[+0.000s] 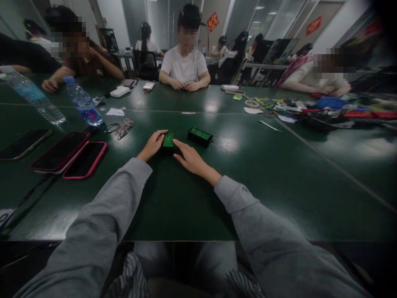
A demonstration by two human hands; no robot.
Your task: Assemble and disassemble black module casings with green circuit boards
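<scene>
Head view — glossy green table [273,174], circuit board [168,140], people [185,62], red signs [213,22]

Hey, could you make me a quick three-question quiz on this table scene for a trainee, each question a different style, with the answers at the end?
1. True or false: a black box with a green top sits between the left hand and the right hand.

2. Which of these lies on the left hand's side of that box?
A) cable pile
B) glasses
C) metal tool

3. Fill the gap: the second black box lies to the ____ of the one between the hands, as the person sees it.

Key: 1. True. 2. B. 3. Right.
</scene>
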